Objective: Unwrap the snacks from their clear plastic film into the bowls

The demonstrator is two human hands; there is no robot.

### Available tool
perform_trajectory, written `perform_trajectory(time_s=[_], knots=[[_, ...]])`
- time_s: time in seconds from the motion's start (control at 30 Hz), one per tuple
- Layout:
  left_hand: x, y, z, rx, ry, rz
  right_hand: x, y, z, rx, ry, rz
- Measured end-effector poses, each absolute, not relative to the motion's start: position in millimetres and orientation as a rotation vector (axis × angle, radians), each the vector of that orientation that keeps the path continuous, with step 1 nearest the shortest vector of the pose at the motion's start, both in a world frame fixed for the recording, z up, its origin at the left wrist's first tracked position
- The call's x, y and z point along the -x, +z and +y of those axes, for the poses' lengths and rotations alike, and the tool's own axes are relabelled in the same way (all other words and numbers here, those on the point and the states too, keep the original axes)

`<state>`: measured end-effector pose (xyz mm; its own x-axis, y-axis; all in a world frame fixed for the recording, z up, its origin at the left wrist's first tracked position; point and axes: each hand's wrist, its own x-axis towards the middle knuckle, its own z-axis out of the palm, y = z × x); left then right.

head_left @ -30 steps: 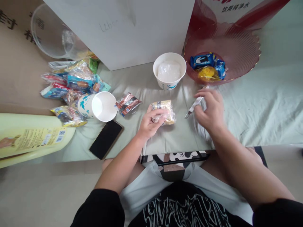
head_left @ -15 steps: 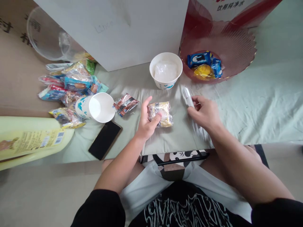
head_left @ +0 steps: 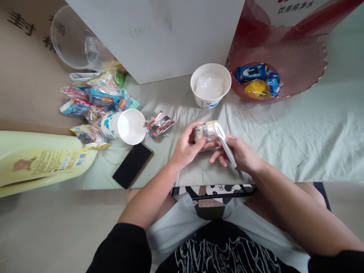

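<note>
Around a small snack packet [head_left: 204, 131] in clear and yellow wrapping, my left hand [head_left: 185, 147] is closed, thumb in front. The packet is tilted up on edge above the cloth. My right hand [head_left: 247, 153] grips a slim white-handled tool [head_left: 227, 149] with a thin dark tip pointing down toward me; its exact kind is unclear. The tool's upper end is beside the packet's right edge, and whether they touch I cannot tell. Some right fingers spread out below the packet. To the left lies a red-brown snack packet [head_left: 159, 124] on the cloth.
A white paper cup [head_left: 210, 103] with clear wrapping inside stands beyond my hands. A pink ribbed bowl [head_left: 301, 72] holds blue and yellow packets. Leftward are a tipped paper cup [head_left: 132, 127], a phone [head_left: 133, 165], piled snack packets [head_left: 102, 96] and a yellow jug [head_left: 45, 163].
My right hand has brought the white-handled tool leftward to the snack packet. My left hand has raised and turned the packet on edge. The whole view has shifted a little.
</note>
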<state>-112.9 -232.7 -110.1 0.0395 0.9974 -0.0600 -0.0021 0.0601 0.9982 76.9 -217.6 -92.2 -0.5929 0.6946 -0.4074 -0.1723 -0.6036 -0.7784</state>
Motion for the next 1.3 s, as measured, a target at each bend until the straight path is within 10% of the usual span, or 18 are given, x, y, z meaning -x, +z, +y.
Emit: perform_trajectory(time_s=[1.3], knots=[[125,-114,-230,-1.198,0.795,0.979,-89,-96,-212,1.029,1.695,-0.995]])
